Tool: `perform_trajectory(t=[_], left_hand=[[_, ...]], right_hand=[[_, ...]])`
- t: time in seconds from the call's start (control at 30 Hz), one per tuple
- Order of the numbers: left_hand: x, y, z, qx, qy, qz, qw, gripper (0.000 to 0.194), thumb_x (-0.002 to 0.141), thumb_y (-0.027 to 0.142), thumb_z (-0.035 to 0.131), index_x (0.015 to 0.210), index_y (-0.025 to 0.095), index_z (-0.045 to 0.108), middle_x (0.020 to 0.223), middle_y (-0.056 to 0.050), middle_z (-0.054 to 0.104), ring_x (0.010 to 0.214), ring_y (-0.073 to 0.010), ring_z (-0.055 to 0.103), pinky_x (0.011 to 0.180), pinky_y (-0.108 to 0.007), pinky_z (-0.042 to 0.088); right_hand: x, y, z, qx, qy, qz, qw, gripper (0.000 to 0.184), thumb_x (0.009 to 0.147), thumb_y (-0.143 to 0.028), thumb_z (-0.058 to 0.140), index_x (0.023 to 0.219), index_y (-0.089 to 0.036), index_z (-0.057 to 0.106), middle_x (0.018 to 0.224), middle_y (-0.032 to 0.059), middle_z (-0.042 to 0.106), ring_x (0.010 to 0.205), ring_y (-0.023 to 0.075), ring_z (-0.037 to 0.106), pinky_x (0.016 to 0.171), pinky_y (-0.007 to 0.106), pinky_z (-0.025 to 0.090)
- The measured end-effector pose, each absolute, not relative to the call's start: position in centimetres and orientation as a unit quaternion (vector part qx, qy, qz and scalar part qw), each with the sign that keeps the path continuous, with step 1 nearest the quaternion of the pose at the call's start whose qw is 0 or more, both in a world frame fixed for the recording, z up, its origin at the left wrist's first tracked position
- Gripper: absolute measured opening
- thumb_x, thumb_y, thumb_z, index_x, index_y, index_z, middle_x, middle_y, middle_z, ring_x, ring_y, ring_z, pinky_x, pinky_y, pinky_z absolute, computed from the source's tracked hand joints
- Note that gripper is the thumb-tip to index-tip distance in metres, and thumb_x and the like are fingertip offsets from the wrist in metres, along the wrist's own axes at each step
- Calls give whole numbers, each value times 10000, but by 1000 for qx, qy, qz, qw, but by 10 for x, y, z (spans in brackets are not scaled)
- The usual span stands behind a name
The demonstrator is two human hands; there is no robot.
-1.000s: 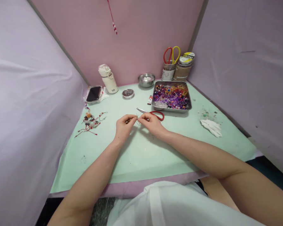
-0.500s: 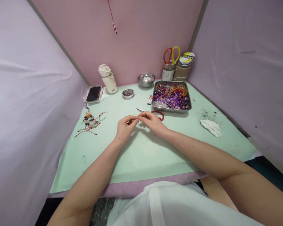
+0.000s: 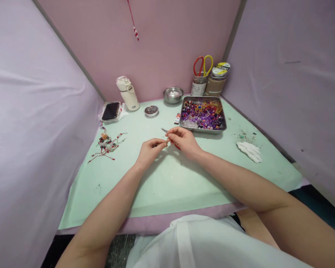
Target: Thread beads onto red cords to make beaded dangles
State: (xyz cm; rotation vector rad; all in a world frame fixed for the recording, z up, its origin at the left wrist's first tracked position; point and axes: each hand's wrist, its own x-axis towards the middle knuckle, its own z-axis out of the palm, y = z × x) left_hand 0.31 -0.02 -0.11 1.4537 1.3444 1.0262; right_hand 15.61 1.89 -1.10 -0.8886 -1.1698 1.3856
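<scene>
My left hand is closed in a pinch above the middle of the table, its fingertips on something thin and small that I cannot make out. Right beside it, my right hand also pinches, its fingertips meeting those of the left. A faint pale strand seems to show between them. Under and behind my right hand lies a pair of scissors; the blade tips stick out on the left, and most of the red handles are hidden.
A metal tray of beads and golden cord stands behind my right hand. Beaded strings lie at left, below a phone. Farther back are a bottle, a round container and a steel bowl. White cloth lies right.
My right hand has shifted slightly right and towards me, now covering most of the scissors' red handles. The left fingertips have moved slightly right; both hands remain pinched together.
</scene>
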Motion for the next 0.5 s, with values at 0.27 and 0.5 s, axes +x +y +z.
perform_trajectory(t=[0.27, 0.5], left_hand=[[0, 1, -5, 548, 537, 386, 512, 241, 650, 392, 703, 790, 197, 727, 788, -53, 707, 564, -100, 495, 485, -230, 341], [-2, 3, -4, 562, 532, 390, 499, 260, 651, 406, 705, 802, 195, 723, 767, -41, 689, 542, -91, 461, 498, -237, 352]], right_hand=[[161, 25, -11, -322, -396, 623, 593, 207, 705, -330, 710, 823, -214, 586, 911, 9, 686, 881, 145, 661, 856, 326, 530], [159, 26, -13, -357, -371, 621, 590, 142, 737, -256, 695, 796, -208, 575, 919, 24, 689, 903, 152, 671, 837, 308, 545]])
